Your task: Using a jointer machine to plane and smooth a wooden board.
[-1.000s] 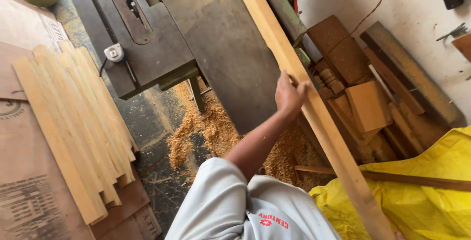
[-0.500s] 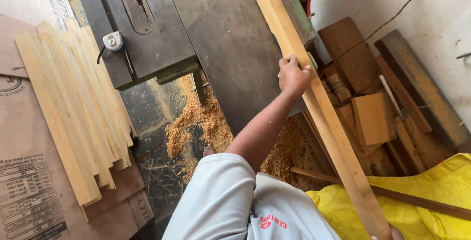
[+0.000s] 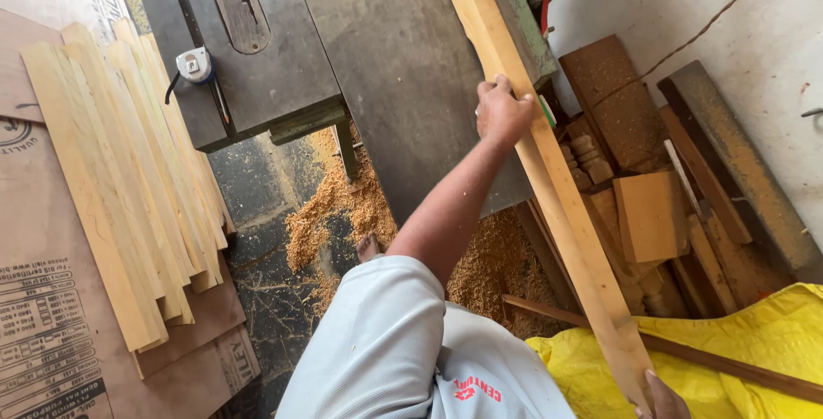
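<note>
Left hand has its grip closed round a long pale wooden plank, fingers wrapped over its left edge about midway up; the plank runs diagonally from the far top centre down to the near right, lying along the right edge of the grey metal counter of a sawing machine. Right hand only partly in view at the bottom edge, touching the plank's near end, grip state cannot tell. Tape measure sits on the left part of the machine top. Stack of thin pale wood slats on brown cardboard sheets at left. Sawdust pile on the floor under the machine. Offcut wood blocks heaped at right by the white wall, just beside the plank. Yellow sheet near right, a dark strip lying across it. Person's light grey shorts in the near centre
</note>
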